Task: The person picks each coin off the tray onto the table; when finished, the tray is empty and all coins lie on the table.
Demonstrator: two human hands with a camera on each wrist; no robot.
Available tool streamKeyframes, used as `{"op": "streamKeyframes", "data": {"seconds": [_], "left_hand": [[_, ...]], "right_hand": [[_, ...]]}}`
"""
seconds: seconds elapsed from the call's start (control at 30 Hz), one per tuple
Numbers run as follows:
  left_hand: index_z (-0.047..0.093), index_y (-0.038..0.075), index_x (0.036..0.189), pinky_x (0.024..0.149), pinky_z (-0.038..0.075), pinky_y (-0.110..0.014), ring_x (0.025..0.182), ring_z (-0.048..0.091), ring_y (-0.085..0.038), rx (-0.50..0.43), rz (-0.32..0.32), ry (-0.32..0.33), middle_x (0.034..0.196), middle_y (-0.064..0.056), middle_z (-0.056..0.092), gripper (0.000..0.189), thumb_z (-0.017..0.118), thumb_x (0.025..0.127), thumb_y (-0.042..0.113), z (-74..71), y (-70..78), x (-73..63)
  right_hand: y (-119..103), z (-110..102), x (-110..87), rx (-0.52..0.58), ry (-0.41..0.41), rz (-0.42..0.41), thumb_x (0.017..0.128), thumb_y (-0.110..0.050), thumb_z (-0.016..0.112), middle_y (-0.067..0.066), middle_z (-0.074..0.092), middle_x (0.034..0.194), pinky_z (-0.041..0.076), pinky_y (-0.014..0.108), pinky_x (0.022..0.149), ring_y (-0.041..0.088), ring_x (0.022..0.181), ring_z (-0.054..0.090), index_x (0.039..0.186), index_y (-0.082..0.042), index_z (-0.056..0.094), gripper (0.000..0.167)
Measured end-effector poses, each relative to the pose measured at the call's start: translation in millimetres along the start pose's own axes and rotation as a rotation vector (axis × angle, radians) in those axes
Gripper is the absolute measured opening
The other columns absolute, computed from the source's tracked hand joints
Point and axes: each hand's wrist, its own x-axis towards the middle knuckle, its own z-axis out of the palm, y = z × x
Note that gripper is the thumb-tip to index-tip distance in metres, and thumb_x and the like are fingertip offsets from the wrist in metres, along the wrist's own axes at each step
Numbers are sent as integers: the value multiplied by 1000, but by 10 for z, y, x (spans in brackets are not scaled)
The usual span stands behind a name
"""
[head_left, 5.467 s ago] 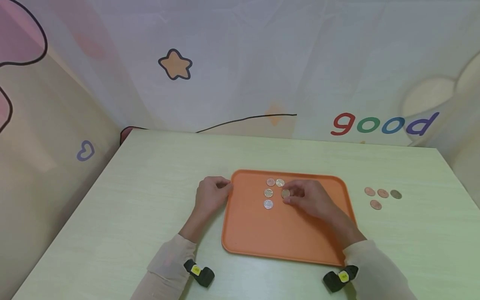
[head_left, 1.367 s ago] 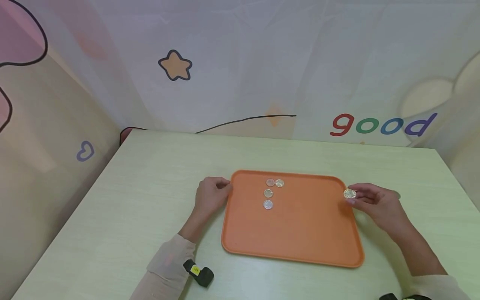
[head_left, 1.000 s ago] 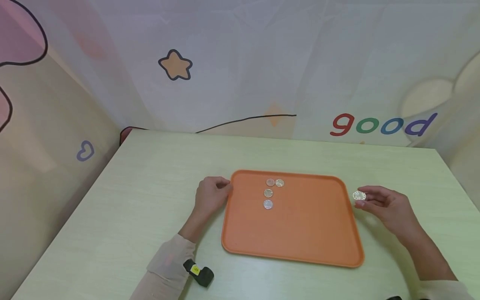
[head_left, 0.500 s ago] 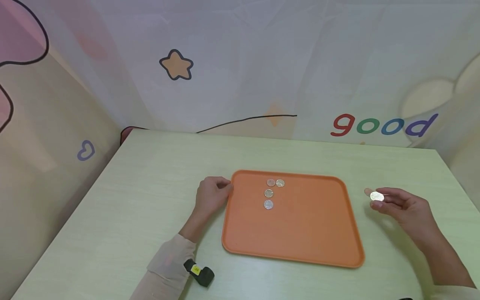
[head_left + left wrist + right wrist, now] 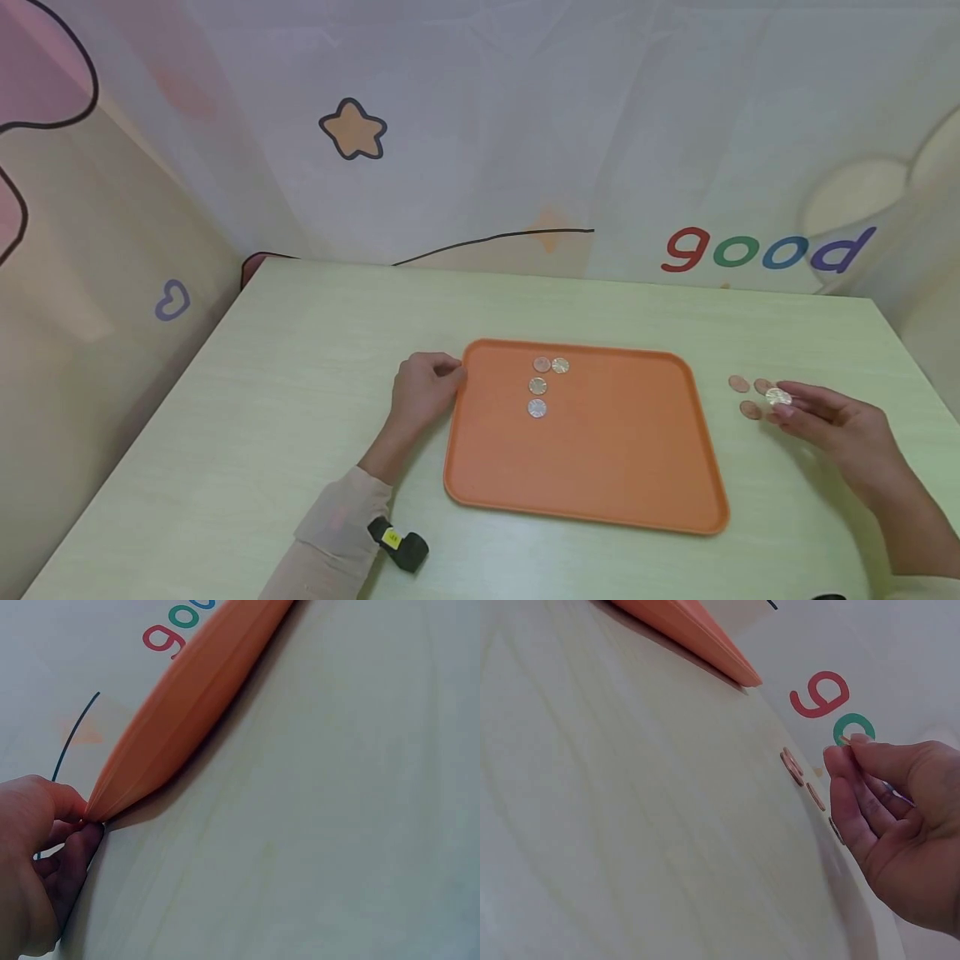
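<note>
My right hand [image 5: 847,433] pinches a shiny coin [image 5: 778,397] between thumb and fingertips, right of the orange tray [image 5: 585,467]. Below and beside it on the table lie copper-coloured coins [image 5: 738,383]; a darker coin [image 5: 836,830] shows under the fingers in the right wrist view and is hidden by the hand in the head view. At the tray's left edge, my left hand [image 5: 424,388] grips the rim with thumb and fingers, as the left wrist view also shows. On the tray, a copper coin [image 5: 542,364] and a silvery coin [image 5: 560,366] lie side by side, with two more coins [image 5: 537,397] below.
The pale table [image 5: 300,350] reaches back to a printed cloth backdrop [image 5: 480,125] with a star and the word "good". A black wrist device [image 5: 398,543] sits at the left sleeve.
My right hand carried the shiny coin from over the tray, past its right edge, to the loose coins on the table. The left hand and the tray's coins stayed put.
</note>
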Motion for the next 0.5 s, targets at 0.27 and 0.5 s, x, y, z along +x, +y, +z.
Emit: {"op": "streamKeyframes", "data": {"seconds": [0.27, 0.5], "left_hand": [[82, 11, 91, 69, 52, -28, 77, 69, -17, 22, 2, 3, 86, -5, 79, 18, 66, 87, 18, -1, 8, 15], [82, 11, 92, 70, 52, -28, 78, 70, -17, 24, -5, 0, 86, -5, 79, 18, 66, 88, 18, 3, 4, 25]], "right_hand": [[44, -151, -11, 109, -29, 61, 99, 5, 56, -18, 76, 110, 58, 18, 75, 4, 87, 77, 113, -23, 79, 38], [43, -236, 0, 135, -8, 132, 98, 8, 56, -13, 78, 96, 59, 20, 71, 8, 79, 77, 98, -20, 82, 38]]}}
